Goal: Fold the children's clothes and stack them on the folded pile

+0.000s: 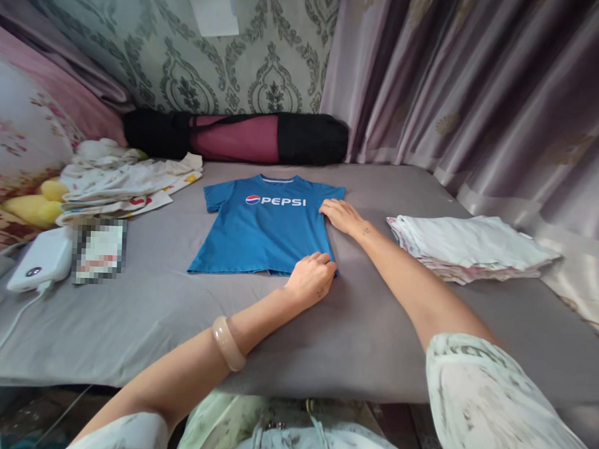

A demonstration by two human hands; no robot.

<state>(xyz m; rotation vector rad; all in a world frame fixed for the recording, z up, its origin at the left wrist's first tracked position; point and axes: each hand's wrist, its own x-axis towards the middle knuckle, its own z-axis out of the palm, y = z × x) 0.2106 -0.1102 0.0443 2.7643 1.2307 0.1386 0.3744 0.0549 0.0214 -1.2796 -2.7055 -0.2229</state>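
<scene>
A blue T-shirt (270,233) with a PEPSI print across the chest lies spread flat, its neckline pointing away from me. My left hand (311,277), with a pale bangle (228,344) on its wrist, is closed on the shirt's lower right hem corner. At the right side edge, just below the right sleeve, my right hand (343,216) has its fingers bent down and closed on the fabric. The fingertips of both hands are partly hidden.
A folded stack of pale cloths (470,243) lies to the right. At left are crumpled clothes (119,182), a yellow plush thing (37,205), a blurred-out packet (101,251) and a white power bank (41,260) with a cable. A black and maroon roll bag (234,137) lies along the wall.
</scene>
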